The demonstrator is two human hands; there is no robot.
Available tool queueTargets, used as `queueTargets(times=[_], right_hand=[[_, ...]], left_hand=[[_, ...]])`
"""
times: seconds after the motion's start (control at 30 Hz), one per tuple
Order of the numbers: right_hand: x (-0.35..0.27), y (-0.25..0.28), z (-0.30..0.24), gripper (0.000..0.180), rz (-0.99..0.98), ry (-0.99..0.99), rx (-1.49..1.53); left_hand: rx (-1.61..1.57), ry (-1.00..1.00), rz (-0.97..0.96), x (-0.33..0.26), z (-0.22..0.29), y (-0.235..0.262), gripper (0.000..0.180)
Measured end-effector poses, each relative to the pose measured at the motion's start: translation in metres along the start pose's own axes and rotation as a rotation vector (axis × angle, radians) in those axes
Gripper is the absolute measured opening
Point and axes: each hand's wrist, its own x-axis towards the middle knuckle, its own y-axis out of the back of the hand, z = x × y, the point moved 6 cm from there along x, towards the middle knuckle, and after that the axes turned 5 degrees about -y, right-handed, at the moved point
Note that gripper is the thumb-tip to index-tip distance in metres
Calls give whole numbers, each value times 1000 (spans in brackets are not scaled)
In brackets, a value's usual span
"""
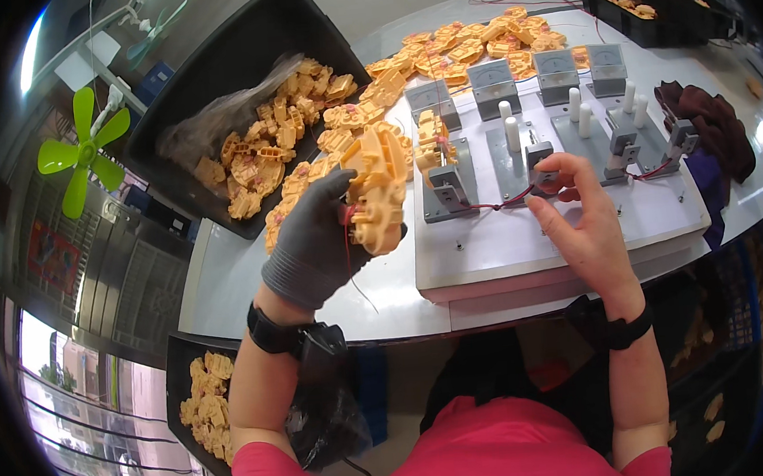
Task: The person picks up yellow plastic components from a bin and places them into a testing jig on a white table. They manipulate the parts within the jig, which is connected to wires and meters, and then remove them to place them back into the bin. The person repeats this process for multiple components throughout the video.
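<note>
1. The broad white tabletop (226, 293) fills the middle of the frame, running to the upper right.
2. The large black plastic tub (236, 62) leans across the upper left, with pale orange plastic parts inside.
3. The thick white board (489, 261), right of centre, carries a row of grey metal fixtures; four grey meters (492, 89) stand along its back.
4. The heap of pale orange plastic parts (465, 46) spreads across the top centre.
5. My gloved left hand (307, 243), dark grey, is closed around a piece left of centre.
6. My bare right hand (586, 232), right of centre, has curled fingers, thumb apart from forefinger; I cannot tell whether they pinch the small dark grey block (538, 154) of the second fixture or only stand beside it.
7. The held orange moulded part (378, 190) is at the frame's centre, raised left of the board. I judge this a handling step beside the fixtures; a next move calls for a steady left grip.
8. The thin red wire (349, 249) dangles below that part and, I judge, needs keeping clear.
</note>
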Motion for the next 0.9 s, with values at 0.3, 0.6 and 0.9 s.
queueTargets(times=[0.3, 0.6, 0.9], right_hand=[[1, -1, 2, 34, -10, 5, 47], [1, 0, 1, 34, -23, -3, 57], [2, 2, 2, 36, -36, 44, 59]], left_hand=[[1163, -751, -373, 39, 61, -53, 64], [1170, -95, -261, 151, 62, -93, 69], [1175, 116, -299, 166, 37, -142, 46]])
